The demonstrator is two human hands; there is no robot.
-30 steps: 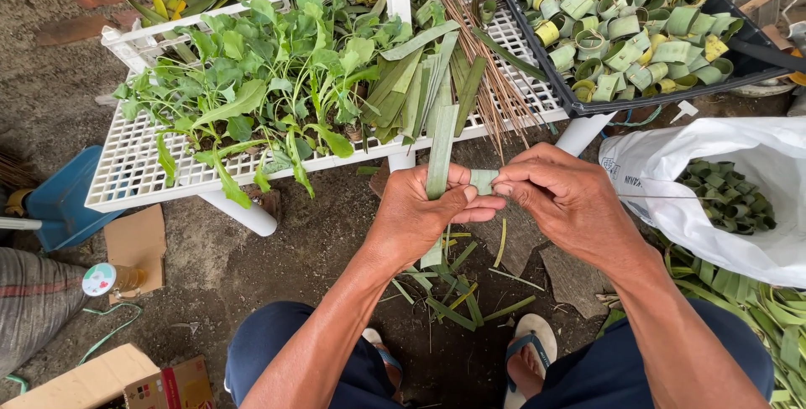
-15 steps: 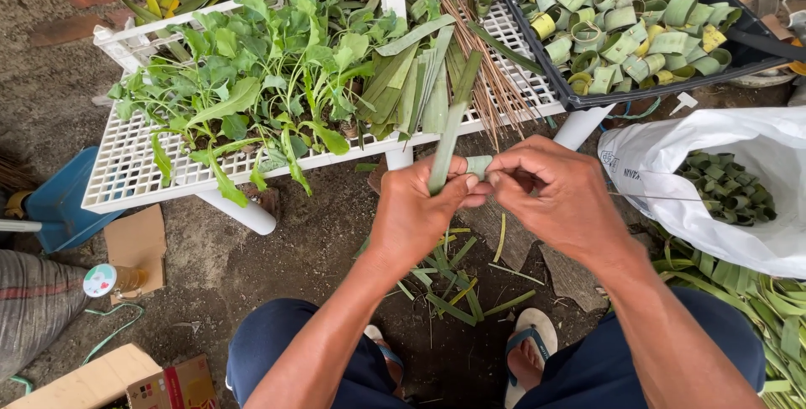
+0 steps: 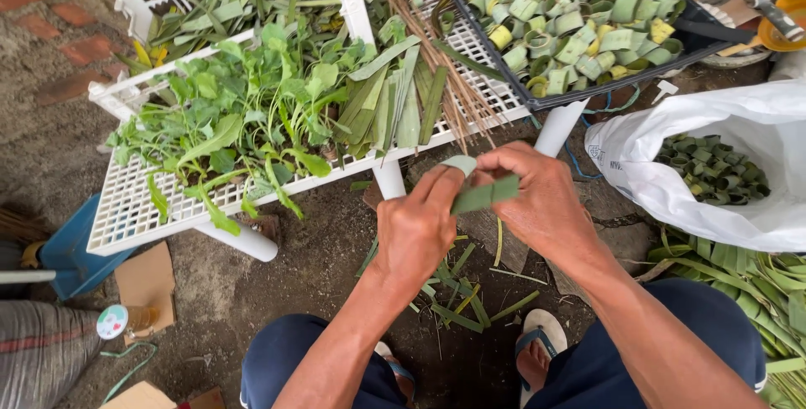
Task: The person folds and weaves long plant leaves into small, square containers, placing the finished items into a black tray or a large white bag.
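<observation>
My left hand (image 3: 417, 226) and my right hand (image 3: 537, 199) meet in front of me, both pinching one green leaf strip (image 3: 483, 194) that is bent into a short folded band between the fingers. They hover just in front of a white slatted rack (image 3: 126, 216) that carries leafy green stems (image 3: 243, 123), flat cut leaf strips (image 3: 395, 102) and thin brown sticks (image 3: 432, 35). Leaf scraps (image 3: 457, 296) lie on the ground under my hands, between my knees.
A black crate (image 3: 588, 90) full of rolled leaf rings stands at the back right. A white plastic bag (image 3: 756, 136) with more rolled rings lies open on the right. Long green leaves (image 3: 747, 270) lie by my right leg. Cardboard (image 3: 147, 279) and a blue object (image 3: 67, 249) sit at left.
The long strip that hung straight from the rack to my hands is now a short folded piece between my fingers. Both hands have stayed together in front of the rack.
</observation>
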